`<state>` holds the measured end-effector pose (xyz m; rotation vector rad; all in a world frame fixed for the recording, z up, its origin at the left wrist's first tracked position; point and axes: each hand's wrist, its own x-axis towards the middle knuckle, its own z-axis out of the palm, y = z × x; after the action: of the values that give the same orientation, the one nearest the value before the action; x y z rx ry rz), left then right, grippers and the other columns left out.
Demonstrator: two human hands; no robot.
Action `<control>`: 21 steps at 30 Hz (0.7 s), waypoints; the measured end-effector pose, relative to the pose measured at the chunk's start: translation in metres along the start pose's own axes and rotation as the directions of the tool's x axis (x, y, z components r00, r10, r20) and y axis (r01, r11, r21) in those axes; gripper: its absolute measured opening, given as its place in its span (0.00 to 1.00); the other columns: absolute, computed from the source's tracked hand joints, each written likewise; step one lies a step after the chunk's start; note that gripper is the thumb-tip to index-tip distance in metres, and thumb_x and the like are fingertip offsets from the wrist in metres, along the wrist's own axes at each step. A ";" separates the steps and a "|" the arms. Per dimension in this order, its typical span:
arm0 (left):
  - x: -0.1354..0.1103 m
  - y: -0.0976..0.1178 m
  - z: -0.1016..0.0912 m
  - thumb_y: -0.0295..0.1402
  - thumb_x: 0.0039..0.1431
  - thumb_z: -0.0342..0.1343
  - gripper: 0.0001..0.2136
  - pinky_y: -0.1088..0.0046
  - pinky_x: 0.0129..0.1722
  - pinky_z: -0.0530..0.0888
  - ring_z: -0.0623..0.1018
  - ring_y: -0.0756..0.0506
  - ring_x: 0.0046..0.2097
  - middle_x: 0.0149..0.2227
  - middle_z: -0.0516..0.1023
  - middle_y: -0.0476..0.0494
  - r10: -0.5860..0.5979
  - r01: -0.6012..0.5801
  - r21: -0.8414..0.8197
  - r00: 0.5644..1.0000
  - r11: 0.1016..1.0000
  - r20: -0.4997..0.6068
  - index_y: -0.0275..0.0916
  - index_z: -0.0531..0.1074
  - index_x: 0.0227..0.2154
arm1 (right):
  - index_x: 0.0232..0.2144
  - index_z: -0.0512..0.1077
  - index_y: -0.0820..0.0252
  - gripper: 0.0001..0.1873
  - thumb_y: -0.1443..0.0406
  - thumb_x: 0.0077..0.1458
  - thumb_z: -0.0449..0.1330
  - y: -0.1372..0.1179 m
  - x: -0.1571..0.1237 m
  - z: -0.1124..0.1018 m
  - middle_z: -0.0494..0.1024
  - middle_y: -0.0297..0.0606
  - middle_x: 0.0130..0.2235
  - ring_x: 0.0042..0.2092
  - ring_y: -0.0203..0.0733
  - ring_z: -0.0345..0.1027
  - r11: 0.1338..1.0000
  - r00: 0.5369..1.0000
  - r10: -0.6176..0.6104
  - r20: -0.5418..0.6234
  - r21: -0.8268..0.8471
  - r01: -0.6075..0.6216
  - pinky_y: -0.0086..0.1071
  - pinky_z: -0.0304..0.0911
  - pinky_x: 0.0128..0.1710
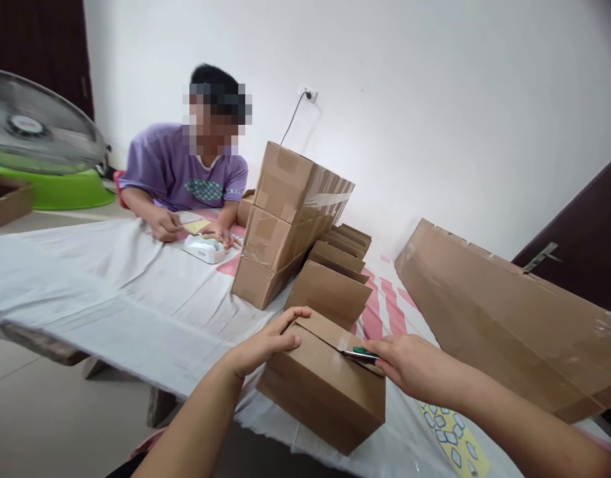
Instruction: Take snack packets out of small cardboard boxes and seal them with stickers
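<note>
A closed cardboard box (325,385) sits near the front edge of the cloth-covered table, with a dark seam and a piece of clear tape across its top. My left hand (275,338) grips the box's far left corner, thumb on the top face and fingers over the edge. In my right hand (402,362) is a slim utility knife (360,355) with a green part and a silver blade. The knife's tip touches the seam at the tape. My right fingers are closed around its handle, and they hide much of it.
Stacked cardboard boxes (270,239) and a row of open-flapped cartons (330,292) stand behind my box. A large carton (495,312) is on the right. Across the table (136,285), a person in a purple shirt (186,166) handles a white device (204,249). A fan (36,126) is at left.
</note>
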<state>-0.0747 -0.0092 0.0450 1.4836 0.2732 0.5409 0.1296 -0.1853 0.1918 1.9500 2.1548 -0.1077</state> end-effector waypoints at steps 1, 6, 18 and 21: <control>0.000 0.001 0.001 0.40 0.50 0.54 0.25 0.61 0.54 0.62 0.65 0.37 0.56 0.56 0.64 0.46 0.000 0.000 0.005 1.000 1.000 -0.001 0.47 0.58 0.53 | 0.52 0.70 0.51 0.18 0.65 0.62 0.50 0.004 -0.006 0.002 0.80 0.38 0.37 0.36 0.43 0.74 1.000 1.000 0.007 -0.004 0.016 -0.006 0.30 0.62 0.34; -0.003 0.009 0.004 0.40 0.51 0.53 0.25 0.60 0.55 0.62 0.66 0.37 0.56 0.55 0.65 0.47 -0.017 0.017 -0.004 1.000 1.000 -0.006 0.48 0.57 0.53 | 0.48 0.73 0.45 0.17 0.65 0.61 0.50 0.028 -0.036 0.014 0.80 0.35 0.37 0.36 0.43 0.74 0.980 0.995 -0.002 -0.104 0.196 0.023 0.33 0.66 0.35; -0.002 0.007 0.004 0.40 0.51 0.52 0.22 0.59 0.54 0.63 0.65 0.35 0.57 0.60 0.60 0.47 0.013 -0.010 0.056 0.999 0.998 -0.040 0.48 0.60 0.51 | 0.49 0.68 0.56 0.19 0.56 0.61 0.49 0.084 -0.061 0.166 0.76 0.42 0.44 0.42 0.45 0.73 0.782 0.854 0.425 -0.301 0.597 -0.178 0.40 0.69 0.43; -0.001 0.005 0.004 0.41 0.52 0.52 0.23 0.60 0.54 0.64 0.66 0.36 0.56 0.59 0.62 0.47 0.022 -0.019 0.081 0.999 0.997 -0.034 0.48 0.59 0.52 | 0.48 0.70 0.56 0.17 0.60 0.57 0.53 0.077 -0.053 0.205 0.76 0.44 0.48 0.51 0.49 0.70 0.833 0.859 0.422 -0.290 0.498 -0.241 0.43 0.65 0.51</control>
<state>-0.0748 -0.0129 0.0500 1.5572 0.3102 0.5788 0.2359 -0.2716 0.0122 2.8108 2.0919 -0.1787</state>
